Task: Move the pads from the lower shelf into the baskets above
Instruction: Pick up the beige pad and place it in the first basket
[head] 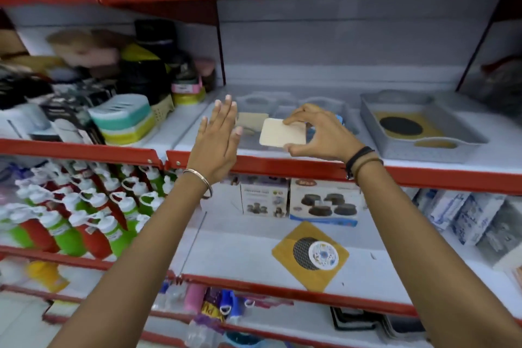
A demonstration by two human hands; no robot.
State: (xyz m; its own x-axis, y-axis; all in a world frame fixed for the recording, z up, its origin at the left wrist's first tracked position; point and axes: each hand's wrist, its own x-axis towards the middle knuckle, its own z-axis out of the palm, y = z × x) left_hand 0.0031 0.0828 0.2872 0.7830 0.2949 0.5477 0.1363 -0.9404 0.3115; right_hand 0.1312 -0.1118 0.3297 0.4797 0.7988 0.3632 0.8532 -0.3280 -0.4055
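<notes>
Hardly any txt is reading clearly. Purple packet (212, 308) on bottom shelf is showing yellow letters, approx "PU", rest cut off. Grey box (264, 200) on lower shelf is carrying a dark title line, too blurred to read. Blue-edged box (324, 202) beside it is showing a small red logo, illegible. Pink label (185, 89) on upper shelf: smeared.
</notes>
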